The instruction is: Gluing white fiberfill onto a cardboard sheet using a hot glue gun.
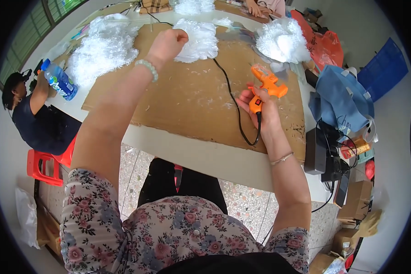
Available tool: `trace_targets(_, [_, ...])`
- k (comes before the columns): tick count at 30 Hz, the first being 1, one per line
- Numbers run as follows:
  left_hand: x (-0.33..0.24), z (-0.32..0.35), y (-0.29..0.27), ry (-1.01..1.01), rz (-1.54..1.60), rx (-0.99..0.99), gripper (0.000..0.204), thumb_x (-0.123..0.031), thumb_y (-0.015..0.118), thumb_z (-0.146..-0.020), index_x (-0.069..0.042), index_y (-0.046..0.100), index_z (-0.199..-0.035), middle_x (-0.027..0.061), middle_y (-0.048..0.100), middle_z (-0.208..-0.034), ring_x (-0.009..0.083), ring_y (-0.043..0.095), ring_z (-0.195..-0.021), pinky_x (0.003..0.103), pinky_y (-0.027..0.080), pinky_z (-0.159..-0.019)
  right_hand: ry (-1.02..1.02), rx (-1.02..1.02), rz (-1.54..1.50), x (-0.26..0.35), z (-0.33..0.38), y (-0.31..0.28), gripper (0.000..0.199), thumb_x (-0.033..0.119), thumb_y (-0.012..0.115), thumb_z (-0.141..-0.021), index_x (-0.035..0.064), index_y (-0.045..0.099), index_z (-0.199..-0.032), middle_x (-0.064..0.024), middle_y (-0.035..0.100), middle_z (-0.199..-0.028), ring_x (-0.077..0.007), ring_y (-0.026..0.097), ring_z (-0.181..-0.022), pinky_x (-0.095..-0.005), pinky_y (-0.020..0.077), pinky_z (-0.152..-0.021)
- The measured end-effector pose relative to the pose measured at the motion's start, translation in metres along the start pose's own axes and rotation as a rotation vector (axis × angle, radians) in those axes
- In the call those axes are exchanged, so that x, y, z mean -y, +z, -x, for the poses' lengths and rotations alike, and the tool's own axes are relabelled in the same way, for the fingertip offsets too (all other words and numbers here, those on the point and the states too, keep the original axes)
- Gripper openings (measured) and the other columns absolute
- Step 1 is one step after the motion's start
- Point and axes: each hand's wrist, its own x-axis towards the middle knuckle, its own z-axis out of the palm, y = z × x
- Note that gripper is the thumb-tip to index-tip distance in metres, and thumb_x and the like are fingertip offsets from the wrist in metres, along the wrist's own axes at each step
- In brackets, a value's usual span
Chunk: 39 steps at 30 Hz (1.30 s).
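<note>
My right hand (pixel 268 108) is wrapped round an orange glue gun (pixel 270 85) with a red switch on its handle, held over the right part of a brown cardboard sheet (pixel 187 102). From the handle's lower end a black cord (pixel 235 98) loops down and back across the cardboard. My left hand (pixel 168 44) is reached far forward with its fingertips pinched together; whatever they hold is too small or hidden to make out. Just beside them lies a flat bundle of white shiny strands (pixel 200 40). Small white scraps are scattered over the cardboard.
White strand heaps lie at left (pixel 102 50) and right (pixel 283 40). A blue-capped bottle (pixel 60 81) stands at the left edge. On the right are a blue bag (pixel 345 98), a red plastic bag (pixel 326 45) and black boxes with cables (pixel 316 150). Another person (pixel 41 109) sits at left; another person's hand (pixel 255 8) shows at the far side.
</note>
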Motion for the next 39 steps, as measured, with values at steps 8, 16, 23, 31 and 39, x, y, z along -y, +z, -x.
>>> trace_targets(8, [0.04,-0.083,0.018,0.227,-0.595,-0.063,0.021,-0.015,0.054,-0.084,-0.015,0.068,-0.098,0.0079,0.066,-0.1,0.0283,0.061,-0.095,0.038,0.049,-0.08,0.002,-0.06,0.087,0.0,0.003,0.005,0.03,0.015,0.05,-0.091,-0.0038,0.047,-0.114,-0.0088,0.062,-0.08,-0.0178,0.06,-0.077,-0.0381,0.0517,-0.083])
trace_targets(16, [0.045,-0.125,0.013,0.194,-0.749,0.128,0.015,-0.012,0.06,-0.081,-0.008,0.065,-0.094,0.0081,0.064,-0.094,0.026,0.06,-0.092,0.036,0.049,-0.079,0.018,-0.048,0.079,0.001,0.004,0.009,0.03,0.013,0.052,-0.089,-0.0052,0.046,-0.113,-0.0081,0.06,-0.079,-0.0168,0.06,-0.077,-0.0379,0.0521,-0.082])
trace_targets(23, [-0.043,-0.135,-0.028,0.309,-0.196,0.065,0.016,-0.017,0.062,-0.079,-0.002,0.068,-0.081,0.0139,0.068,-0.077,0.0218,0.065,-0.071,0.033,0.051,-0.067,-0.007,-0.061,0.104,0.001,0.005,0.008,0.028,0.013,0.052,-0.09,-0.0049,0.048,-0.111,-0.0085,0.061,-0.079,-0.0179,0.06,-0.077,-0.0377,0.0524,-0.082])
trace_targets(31, [-0.114,-0.078,-0.035,0.63,-0.087,0.276,0.016,-0.013,0.057,-0.081,-0.001,0.066,-0.086,0.013,0.066,-0.076,0.0192,0.063,-0.073,0.032,0.05,-0.07,-0.05,-0.093,0.064,-0.004,0.003,0.002,0.021,0.014,0.051,-0.091,-0.0028,0.053,-0.104,-0.0084,0.061,-0.079,-0.0174,0.06,-0.076,-0.0393,0.0531,-0.082])
trace_targets(39, [-0.074,0.023,-0.051,0.49,0.01,0.609,0.015,-0.016,0.059,-0.083,-0.006,0.065,-0.093,0.007,0.064,-0.098,0.0248,0.06,-0.094,0.034,0.047,-0.081,-0.056,-0.115,0.061,-0.008,0.006,0.001,0.02,0.012,0.054,-0.089,-0.0031,0.054,-0.102,-0.0097,0.061,-0.081,-0.0196,0.061,-0.078,-0.0392,0.0532,-0.082])
